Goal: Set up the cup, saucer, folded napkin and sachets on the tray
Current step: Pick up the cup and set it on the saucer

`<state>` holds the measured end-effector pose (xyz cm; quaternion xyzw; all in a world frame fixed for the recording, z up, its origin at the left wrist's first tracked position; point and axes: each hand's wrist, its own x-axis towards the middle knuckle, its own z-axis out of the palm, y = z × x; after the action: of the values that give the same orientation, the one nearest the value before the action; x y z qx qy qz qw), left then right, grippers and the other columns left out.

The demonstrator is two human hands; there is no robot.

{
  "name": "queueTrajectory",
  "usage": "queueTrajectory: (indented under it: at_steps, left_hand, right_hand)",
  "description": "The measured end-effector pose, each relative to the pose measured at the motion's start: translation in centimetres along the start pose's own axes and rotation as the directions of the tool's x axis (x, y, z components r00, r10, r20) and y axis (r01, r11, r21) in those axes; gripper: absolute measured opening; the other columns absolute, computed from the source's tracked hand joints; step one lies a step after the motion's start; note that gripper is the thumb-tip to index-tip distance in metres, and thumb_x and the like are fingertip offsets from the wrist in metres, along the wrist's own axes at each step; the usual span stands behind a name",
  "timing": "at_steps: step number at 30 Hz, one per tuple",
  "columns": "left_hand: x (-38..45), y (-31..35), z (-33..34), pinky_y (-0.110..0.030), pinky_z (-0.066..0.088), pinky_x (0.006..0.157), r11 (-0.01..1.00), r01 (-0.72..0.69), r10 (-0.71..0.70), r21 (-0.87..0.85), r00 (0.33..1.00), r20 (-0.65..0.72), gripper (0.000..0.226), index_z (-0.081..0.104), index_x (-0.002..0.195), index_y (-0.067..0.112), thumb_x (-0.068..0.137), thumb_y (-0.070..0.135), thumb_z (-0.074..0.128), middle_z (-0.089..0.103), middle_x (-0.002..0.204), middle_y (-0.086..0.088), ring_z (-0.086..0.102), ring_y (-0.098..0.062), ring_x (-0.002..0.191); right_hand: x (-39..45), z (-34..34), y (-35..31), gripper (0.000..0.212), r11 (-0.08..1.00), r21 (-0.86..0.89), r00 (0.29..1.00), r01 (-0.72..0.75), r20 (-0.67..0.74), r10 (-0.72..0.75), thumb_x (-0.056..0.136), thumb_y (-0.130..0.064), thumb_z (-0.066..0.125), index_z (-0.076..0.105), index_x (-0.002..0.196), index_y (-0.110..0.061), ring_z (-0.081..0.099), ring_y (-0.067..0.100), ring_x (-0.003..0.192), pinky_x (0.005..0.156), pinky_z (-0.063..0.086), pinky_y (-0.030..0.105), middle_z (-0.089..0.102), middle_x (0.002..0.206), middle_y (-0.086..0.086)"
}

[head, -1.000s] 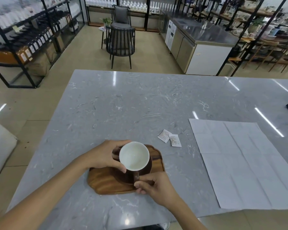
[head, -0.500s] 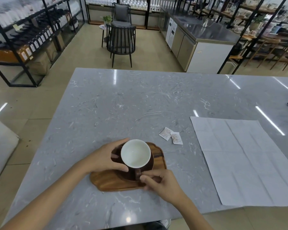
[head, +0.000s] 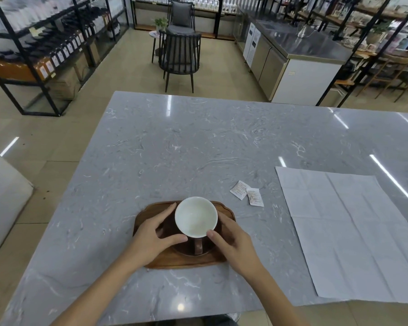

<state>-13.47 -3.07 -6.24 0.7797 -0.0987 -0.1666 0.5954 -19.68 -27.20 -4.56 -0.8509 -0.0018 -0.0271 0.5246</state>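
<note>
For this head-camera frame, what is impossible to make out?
- Saucer: mostly hidden by the cup and both hands.
- Left hand, right hand: whether they grip the cup or saucer, or only touch, is unclear.
- Sachets: print too small to read.
- Napkin: lower right part cut off by the frame edge.

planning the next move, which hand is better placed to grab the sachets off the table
Probably the right hand. The two sachets lie on the marble table just beyond the wooden tray's right end, on that hand's side. The left hand would have to cross over the cup.
</note>
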Motion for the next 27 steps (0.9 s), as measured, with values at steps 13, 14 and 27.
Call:
queueTrajectory:
  at_steps: [13, 14, 27]
  left_hand:
    - [0.39, -0.20, 0.38, -0.047, 0.025, 0.124, 0.999, -0.020, 0.017, 0.029, 0.996, 0.084, 0.090, 0.037, 0.151, 0.041, 0.073, 0.050, 0.082, 0.041, 0.156, 0.019, 0.018, -0.010, 0.153]
    - [0.44, -0.16, 0.39, -0.047, 0.026, 0.123, 0.999, -0.019, 0.016, 0.032, 0.996, 0.090, 0.090, 0.038, 0.151, 0.040, 0.073, 0.048, 0.082, 0.042, 0.156, 0.019, 0.020, -0.012, 0.153]
    - [0.37, -0.08, 0.23, -0.047, 0.029, 0.122, 1.000, 0.012, -0.011, -0.026, 0.999, 0.048, 0.085, 0.046, 0.149, 0.024, 0.075, 0.015, 0.088, 0.051, 0.150, 0.012, 0.028, -0.016, 0.151]
  right_hand:
    - [0.30, -0.30, -0.02, 0.050, 0.999, -0.039, 1.000, -0.028, 0.011, 0.028, 0.089, -0.063, 0.063, 0.051, 0.137, -0.055, 0.054, -0.011, 0.124, 0.095, 0.040, 0.002, 0.057, 0.135, -0.035]
    - [0.29, -0.32, 0.13, 0.052, 0.998, -0.044, 0.999, -0.040, 0.006, 0.040, 0.087, -0.066, 0.062, 0.050, 0.137, -0.058, 0.052, -0.013, 0.125, 0.097, 0.040, 0.002, 0.054, 0.136, -0.037]
    - [0.47, -0.31, 0.59, 0.053, 0.992, -0.099, 0.996, -0.084, 0.033, 0.087, 0.080, -0.080, 0.056, 0.043, 0.131, -0.072, 0.039, -0.001, 0.143, 0.116, 0.040, 0.031, 0.045, 0.155, -0.018]
